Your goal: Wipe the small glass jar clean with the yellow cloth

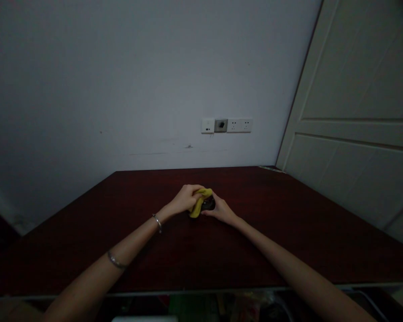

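Observation:
Over the middle of the dark red table, my left hand is closed on a yellow cloth. The cloth is folded over and pressed against the left side of a small dark, shiny, rounded object. Around the right side of that object curls my right hand, with thumb at the near side and fingers at the far side. Cloth and fingers cover much of the dark object, so its exact kind cannot be made out. Two silvery bracelets circle my left arm.
The table top meets a pale wall with a row of sockets. A panelled door stands on the right. Below the table's near edge, a green item and other clutter show dimly.

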Demonstrator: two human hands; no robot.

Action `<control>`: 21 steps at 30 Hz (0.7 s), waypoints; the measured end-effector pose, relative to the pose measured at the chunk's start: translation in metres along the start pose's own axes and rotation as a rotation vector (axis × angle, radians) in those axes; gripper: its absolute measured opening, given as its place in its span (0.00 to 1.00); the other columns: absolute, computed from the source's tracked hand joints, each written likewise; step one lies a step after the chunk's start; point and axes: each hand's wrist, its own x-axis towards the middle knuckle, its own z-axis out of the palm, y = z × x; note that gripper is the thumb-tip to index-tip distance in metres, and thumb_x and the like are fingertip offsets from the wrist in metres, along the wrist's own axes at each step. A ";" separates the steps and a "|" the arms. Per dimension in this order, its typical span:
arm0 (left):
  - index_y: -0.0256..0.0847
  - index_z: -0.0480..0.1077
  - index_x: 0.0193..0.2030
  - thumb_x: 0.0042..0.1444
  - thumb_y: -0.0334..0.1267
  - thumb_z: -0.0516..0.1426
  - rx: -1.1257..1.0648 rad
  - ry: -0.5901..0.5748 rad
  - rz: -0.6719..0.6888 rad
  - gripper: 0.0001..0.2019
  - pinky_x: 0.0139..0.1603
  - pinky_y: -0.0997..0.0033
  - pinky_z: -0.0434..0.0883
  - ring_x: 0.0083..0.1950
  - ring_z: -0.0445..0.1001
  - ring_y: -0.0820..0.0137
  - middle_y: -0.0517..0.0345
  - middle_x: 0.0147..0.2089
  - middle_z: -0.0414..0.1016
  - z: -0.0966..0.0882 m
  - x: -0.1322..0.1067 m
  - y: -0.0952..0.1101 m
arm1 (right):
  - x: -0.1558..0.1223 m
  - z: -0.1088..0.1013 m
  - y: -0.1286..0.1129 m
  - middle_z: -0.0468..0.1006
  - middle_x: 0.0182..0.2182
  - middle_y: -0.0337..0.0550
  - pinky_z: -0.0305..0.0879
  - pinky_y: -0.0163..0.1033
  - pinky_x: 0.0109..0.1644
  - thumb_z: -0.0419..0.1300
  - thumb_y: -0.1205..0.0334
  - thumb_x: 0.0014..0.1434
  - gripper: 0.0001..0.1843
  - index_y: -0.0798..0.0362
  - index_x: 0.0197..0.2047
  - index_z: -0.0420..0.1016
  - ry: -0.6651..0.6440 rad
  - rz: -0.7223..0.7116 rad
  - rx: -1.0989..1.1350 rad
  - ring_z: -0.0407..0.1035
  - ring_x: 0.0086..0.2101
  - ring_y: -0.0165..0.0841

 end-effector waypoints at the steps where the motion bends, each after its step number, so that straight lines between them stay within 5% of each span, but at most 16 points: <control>1: 0.37 0.73 0.44 0.51 0.31 0.52 -0.053 0.039 0.000 0.14 0.41 0.71 0.68 0.40 0.74 0.67 0.55 0.41 0.77 -0.003 0.004 0.001 | 0.000 -0.001 -0.002 0.66 0.55 0.53 0.58 0.50 0.57 0.69 0.53 0.38 0.54 0.52 0.64 0.47 -0.019 -0.024 0.044 0.63 0.54 0.43; 5: 0.34 0.72 0.43 0.49 0.36 0.57 -0.292 0.197 -0.047 0.15 0.44 0.67 0.69 0.42 0.73 0.66 0.52 0.42 0.76 -0.016 0.016 0.003 | 0.003 -0.018 -0.005 0.56 0.61 0.55 0.55 0.48 0.60 0.69 0.53 0.39 0.58 0.54 0.66 0.40 -0.130 0.006 0.212 0.57 0.58 0.42; 9: 0.32 0.72 0.43 0.47 0.39 0.59 -0.569 0.289 -0.141 0.16 0.44 0.65 0.70 0.40 0.74 0.66 0.48 0.43 0.76 -0.023 0.017 0.005 | 0.009 -0.048 -0.013 0.51 0.63 0.52 0.57 0.50 0.58 0.66 0.51 0.44 0.50 0.50 0.65 0.46 -0.082 0.112 0.299 0.53 0.60 0.42; 16: 0.32 0.73 0.42 0.45 0.38 0.62 -0.699 0.247 -0.132 0.17 0.48 0.62 0.69 0.43 0.73 0.64 0.49 0.44 0.76 0.002 0.023 -0.001 | 0.027 -0.053 -0.043 0.73 0.50 0.49 0.66 0.47 0.52 0.62 0.49 0.48 0.29 0.55 0.51 0.70 0.221 0.149 0.585 0.68 0.50 0.43; 21: 0.33 0.71 0.44 0.46 0.36 0.61 -0.662 0.249 -0.130 0.17 0.49 0.60 0.68 0.45 0.72 0.64 0.48 0.46 0.75 0.015 0.026 -0.011 | 0.029 -0.049 -0.038 0.79 0.39 0.47 0.69 0.47 0.46 0.65 0.50 0.44 0.23 0.57 0.41 0.76 0.249 0.169 0.586 0.73 0.39 0.42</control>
